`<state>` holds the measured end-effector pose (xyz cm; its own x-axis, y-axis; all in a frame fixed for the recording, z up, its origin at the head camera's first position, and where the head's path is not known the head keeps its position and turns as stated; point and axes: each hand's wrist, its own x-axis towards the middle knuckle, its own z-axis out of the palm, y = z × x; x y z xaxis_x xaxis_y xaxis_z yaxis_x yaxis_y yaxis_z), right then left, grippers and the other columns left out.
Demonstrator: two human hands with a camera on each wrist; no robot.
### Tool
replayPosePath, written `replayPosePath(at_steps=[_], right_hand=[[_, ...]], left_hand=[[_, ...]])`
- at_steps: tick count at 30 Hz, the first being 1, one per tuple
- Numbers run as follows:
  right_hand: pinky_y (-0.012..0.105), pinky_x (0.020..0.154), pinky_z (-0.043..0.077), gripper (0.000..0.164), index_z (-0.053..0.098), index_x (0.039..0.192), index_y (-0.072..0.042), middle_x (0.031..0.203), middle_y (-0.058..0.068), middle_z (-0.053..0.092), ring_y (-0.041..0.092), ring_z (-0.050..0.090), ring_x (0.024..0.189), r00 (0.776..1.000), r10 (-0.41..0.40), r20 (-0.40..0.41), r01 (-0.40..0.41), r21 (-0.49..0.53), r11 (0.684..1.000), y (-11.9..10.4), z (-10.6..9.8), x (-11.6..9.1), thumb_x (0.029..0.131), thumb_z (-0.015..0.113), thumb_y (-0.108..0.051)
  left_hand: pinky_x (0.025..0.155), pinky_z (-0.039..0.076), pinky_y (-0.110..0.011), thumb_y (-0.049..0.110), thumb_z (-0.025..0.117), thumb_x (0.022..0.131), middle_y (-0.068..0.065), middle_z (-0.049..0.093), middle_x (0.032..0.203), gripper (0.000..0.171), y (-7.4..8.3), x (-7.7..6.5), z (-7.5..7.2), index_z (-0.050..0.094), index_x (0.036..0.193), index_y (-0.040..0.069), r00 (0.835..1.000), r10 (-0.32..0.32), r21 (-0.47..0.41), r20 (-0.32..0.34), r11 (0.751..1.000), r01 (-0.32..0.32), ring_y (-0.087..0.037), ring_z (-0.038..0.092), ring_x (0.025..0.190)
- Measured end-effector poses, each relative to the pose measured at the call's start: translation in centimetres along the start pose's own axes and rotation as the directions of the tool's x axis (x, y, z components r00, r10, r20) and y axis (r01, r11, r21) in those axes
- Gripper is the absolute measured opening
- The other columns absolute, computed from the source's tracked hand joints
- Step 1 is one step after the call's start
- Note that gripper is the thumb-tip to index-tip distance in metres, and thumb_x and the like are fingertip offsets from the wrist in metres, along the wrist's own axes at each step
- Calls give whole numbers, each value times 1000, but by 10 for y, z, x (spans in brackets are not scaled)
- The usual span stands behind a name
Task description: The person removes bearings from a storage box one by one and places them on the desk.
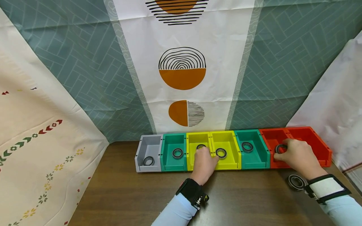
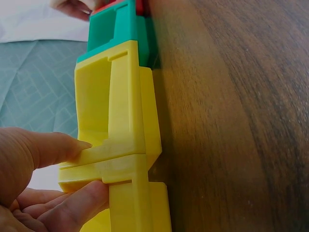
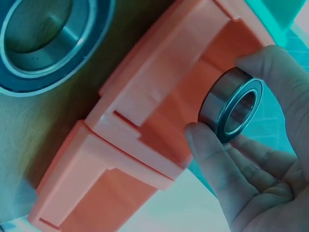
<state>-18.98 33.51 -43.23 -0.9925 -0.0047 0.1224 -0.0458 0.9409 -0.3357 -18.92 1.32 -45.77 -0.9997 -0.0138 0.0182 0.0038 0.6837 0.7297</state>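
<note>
My right hand (image 1: pixel 299 155) pinches a ball bearing (image 3: pixel 218 102) between thumb and fingertips, over the left red bin (image 1: pixel 272 135). In the right wrist view the bearing is tilted, its steel outer side showing. My left hand (image 1: pixel 203 164) grips the adjoining walls of the two yellow bins (image 2: pixel 126 166), thumb in the right one and fingers in the left one. One bearing (image 1: pixel 221 157) lies in the right yellow bin; another (image 1: pixel 200 145) in the left one is partly hidden by the left hand. A larger bearing (image 1: pixel 291 180) rests on the table near my right wrist.
The bins form a row along the back of the wooden table (image 1: pixel 118 194). Single bearings lie in the grey bin (image 1: pixel 148 144), the left green bin (image 1: pixel 173 142) and the right green bin (image 1: pixel 250 160). A patterned cloth (image 1: pixel 181 94) hangs behind the row.
</note>
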Motion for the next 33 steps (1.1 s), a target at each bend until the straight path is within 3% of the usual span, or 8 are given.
replayPosePath(at_steps=[5, 13, 17, 22, 33], right_hand=[[28, 44, 42, 58, 59, 102, 9, 74, 17, 65, 18, 47, 53, 997, -6, -79, 9, 38, 999, -5, -6, -4, 62, 83, -25], [27, 44, 39, 47, 62, 96, 2, 70, 10, 64, 18, 48, 55, 986, -62, -152, 70, 44, 997, -9, -11, -12, 62, 83, -24], [26, 43, 37, 47, 64, 100, 0, 62, 4, 59, 18, 46, 54, 985, -73, -155, 80, 42, 996, -10, -14, -18, 64, 82, -24], [24, 41, 38, 58, 64, 110, 7, 57, 0, 57, 15, 44, 51, 988, -73, -135, 81, 54, 995, -11, -17, -28, 65, 83, -24], [24, 44, 43, 56, 65, 108, 4, 70, 8, 65, 15, 50, 54, 993, -54, -109, 63, 81, 995, -20, -19, -47, 62, 83, -24]], left_hand=[[51, 45, -18, 21, 73, 79, -2, 66, 78, 24, 0, 0, -1, 68, 95, 3, 1000, 27, 11, -9, 1000, -27, -6, 55, 60], [51, 45, -19, 23, 73, 79, 0, 64, 74, 24, -2, 1, 2, 68, 93, 4, 1000, 13, 11, -2, 1000, -13, -7, 55, 59], [51, 45, -19, 23, 73, 79, -1, 65, 75, 25, -2, 1, 2, 68, 94, 4, 1000, 17, 8, -4, 1000, -17, -7, 55, 59], [52, 45, -18, 23, 74, 79, -2, 66, 78, 26, -1, 0, 2, 69, 95, 3, 1000, 18, 3, -8, 1000, -18, -7, 56, 61], [54, 47, -18, 24, 74, 79, -2, 67, 81, 28, -1, 0, 0, 68, 98, 5, 1000, 0, -1, 3, 1000, 0, -7, 56, 62]])
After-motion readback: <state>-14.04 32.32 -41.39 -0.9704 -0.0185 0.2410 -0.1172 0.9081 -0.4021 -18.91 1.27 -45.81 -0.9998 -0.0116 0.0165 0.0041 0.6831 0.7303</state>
